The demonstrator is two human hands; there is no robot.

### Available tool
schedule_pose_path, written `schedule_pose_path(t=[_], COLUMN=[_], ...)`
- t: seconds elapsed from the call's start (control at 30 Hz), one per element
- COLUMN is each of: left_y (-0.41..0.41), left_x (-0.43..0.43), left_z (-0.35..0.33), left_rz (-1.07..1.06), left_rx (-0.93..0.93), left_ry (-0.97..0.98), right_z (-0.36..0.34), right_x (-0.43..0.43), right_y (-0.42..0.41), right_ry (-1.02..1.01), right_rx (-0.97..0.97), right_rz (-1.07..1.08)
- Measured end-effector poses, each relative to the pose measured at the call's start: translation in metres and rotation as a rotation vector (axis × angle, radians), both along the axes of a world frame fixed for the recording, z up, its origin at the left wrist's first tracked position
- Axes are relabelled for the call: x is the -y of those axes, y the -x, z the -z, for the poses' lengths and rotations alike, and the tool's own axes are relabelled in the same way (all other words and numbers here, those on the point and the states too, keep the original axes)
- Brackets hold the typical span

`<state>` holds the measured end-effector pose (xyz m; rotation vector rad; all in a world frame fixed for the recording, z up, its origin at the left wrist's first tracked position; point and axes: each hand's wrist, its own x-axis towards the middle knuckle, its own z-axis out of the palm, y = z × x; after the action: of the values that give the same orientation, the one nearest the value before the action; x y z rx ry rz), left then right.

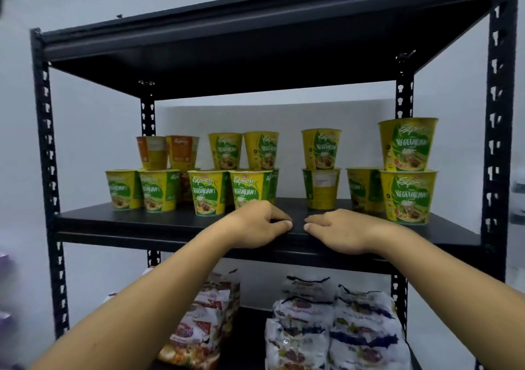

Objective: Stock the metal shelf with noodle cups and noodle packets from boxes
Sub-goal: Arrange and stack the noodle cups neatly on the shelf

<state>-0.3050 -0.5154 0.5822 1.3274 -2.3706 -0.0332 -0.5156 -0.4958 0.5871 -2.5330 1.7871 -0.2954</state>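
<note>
The left hand (264, 222) and right hand (338, 227) rested loosely curled and empty on the shelf (170, 222) edge. The noodle cups (407, 171) stacked at 2 o'clock might topple if jostled; noodle packets (335, 327) sat at 6 o'clock.

The blue-and-white plastic noodle packets (360, 338) run off the bottom edge. A bare left forearm (147, 293) covers part of the red-and-white noodle packets (207, 307). Purple shapes (5, 261) at the left edge are too blurred to identify. The cups' small print is unreadable.
</note>
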Motion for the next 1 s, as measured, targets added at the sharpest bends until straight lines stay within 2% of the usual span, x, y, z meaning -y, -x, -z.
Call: schedule_pose_path(t=[0.37,0.63,0.7,0.77,0.87,1.0], left_y=[-0.079,-0.116,-0.125,-0.136,-0.149,-0.161], left_x=[-0.013,-0.002,0.007,0.015,0.026,0.038], left_z=[0.012,0.014,0.012,0.01,0.01,0.01], left_rz=[-0.17,-0.272,-0.299,-0.33,-0.352,-0.362], left_rx=[-0.093,-0.109,-0.116,-0.152,-0.301,-0.528], left_ry=[0.034,0.078,0.08,0.094,0.126,0.245], right_z=[-0.002,-0.013,-0.016,-0.019,-0.021,-0.013], right_x=[0.019,0.036,0.04,0.046,0.056,0.073], right_y=[-0.062,-0.08,-0.087,-0.095,-0.106,-0.115], right_ry=[-0.011,-0.066,-0.071,-0.079,-0.094,-0.053], right_rx=[0.039,0.052,0.141,0.31,0.544,0.675], right_rz=[-0.116,0.061,0.057,0.04,0.041,0.051])
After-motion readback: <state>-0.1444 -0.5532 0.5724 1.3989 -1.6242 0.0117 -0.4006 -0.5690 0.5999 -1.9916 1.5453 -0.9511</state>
